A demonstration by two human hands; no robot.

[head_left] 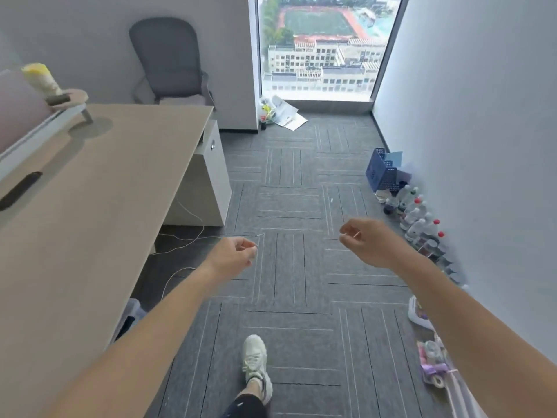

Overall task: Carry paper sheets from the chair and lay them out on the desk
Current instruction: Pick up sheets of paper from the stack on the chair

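I judge I am on the way to the office chair (171, 64). My left hand (233, 254) and right hand (366, 242) are loosely curled and hold nothing. Next I must reach its seat and grasp the sheets.

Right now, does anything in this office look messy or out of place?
Yes. Loose papers and a plastic bag lie on the carpet below the window. A blue crate and bottles crowd the floor along the right wall. A white cable trails beside the desk.
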